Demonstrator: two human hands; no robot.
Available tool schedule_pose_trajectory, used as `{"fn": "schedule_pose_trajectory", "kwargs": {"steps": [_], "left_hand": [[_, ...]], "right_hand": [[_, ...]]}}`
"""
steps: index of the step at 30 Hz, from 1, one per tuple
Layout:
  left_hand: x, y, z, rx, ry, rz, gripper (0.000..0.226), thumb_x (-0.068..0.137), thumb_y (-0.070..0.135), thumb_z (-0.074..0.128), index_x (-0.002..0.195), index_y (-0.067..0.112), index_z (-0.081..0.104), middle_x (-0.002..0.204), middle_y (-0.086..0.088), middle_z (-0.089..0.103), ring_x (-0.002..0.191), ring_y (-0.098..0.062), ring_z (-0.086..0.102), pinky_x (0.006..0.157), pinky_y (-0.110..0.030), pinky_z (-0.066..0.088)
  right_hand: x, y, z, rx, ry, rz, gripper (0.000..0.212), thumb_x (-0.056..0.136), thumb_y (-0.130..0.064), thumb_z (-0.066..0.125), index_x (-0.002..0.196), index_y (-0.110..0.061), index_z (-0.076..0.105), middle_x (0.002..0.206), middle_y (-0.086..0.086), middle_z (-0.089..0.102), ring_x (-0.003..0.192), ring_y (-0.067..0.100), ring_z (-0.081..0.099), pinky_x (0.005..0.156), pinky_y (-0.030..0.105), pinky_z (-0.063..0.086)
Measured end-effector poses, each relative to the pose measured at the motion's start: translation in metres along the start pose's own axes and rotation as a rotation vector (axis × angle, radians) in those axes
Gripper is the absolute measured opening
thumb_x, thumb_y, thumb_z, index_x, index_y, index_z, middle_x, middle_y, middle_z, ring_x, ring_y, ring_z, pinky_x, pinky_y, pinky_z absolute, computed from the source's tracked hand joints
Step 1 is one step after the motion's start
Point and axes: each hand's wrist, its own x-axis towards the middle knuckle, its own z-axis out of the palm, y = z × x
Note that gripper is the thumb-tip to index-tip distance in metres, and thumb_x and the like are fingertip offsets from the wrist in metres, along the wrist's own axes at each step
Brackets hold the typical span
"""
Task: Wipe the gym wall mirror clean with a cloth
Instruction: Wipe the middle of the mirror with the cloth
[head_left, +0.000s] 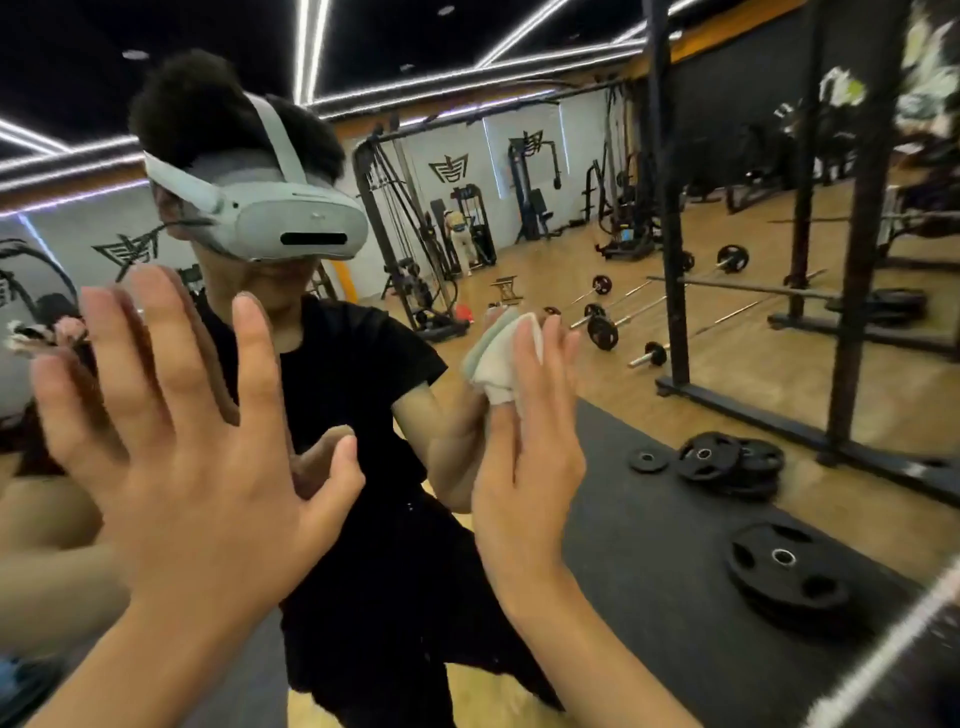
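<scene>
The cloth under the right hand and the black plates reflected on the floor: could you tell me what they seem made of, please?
Cloth: soft fabric, white with a pale green layer, matte; it bunches and folds under the right hand. Plates: black and matte, probably rubber-coated, though painted iron is possible; the centre ring shines like bare metal.

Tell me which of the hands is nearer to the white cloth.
Right. The right hand touches the cloth, which lies against its straight fingers; the left hand is apart, off to the cloth's left, fingers spread.
</scene>
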Motion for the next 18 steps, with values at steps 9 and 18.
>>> {"fn": "schedule_pose_trajectory", "kwargs": {"steps": [9, 18], "left_hand": [[0.004, 0.01, -0.015, 0.029, -0.016, 0.038, 0.092, 0.095, 0.072, 0.029, 0.17, 0.024, 0.005, 0.175, -0.019, 0.0, 0.154, -0.061, 0.015, 0.11, -0.082, 0.029], [0.056, 0.11, 0.007, 0.118, 0.132, 0.301, 0.089, 0.094, 0.067, 0.05, 0.165, 0.016, 0.035, 0.177, -0.012, 0.001, 0.164, -0.027, -0.009, 0.131, -0.051, -0.001]], "right_hand": [[0.001, 0.019, -0.008, -0.285, -0.141, -0.358, 0.039, 0.114, -0.023, 0.032, 0.153, -0.024, 0.041, 0.166, 0.012, 0.027, 0.159, 0.033, 0.016, 0.127, 0.055, 0.018], [0.091, 0.07, -0.063, -0.276, -0.151, -0.404, 0.044, 0.107, -0.02, 0.056, 0.151, -0.021, 0.05, 0.164, 0.014, 0.034, 0.159, 0.036, 0.012, 0.128, 0.056, 0.012]]}}
